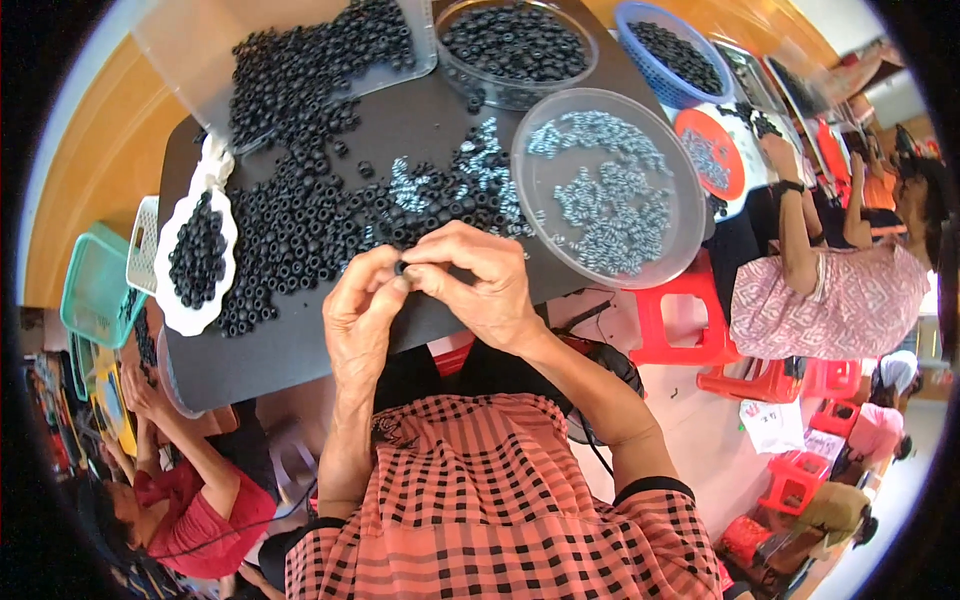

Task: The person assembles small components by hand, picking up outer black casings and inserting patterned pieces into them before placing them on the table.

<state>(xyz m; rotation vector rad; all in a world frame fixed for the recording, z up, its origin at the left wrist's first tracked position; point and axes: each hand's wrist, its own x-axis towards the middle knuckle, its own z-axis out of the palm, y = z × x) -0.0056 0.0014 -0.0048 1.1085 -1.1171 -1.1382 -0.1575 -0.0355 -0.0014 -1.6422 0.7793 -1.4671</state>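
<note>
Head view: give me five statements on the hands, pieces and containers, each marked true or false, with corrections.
1. The left hand and right hand meet at one small black piece. True.

2. All the silvery coils lie in the round tray. False: some coils lie on the table among loose black pieces.

3. The white dish holds coils. False: the white dish holds black pieces.

4. The clear box has black pieces in it. True.

5. The blue basket stands left of the clear box. False: the blue basket is to its right.
</note>
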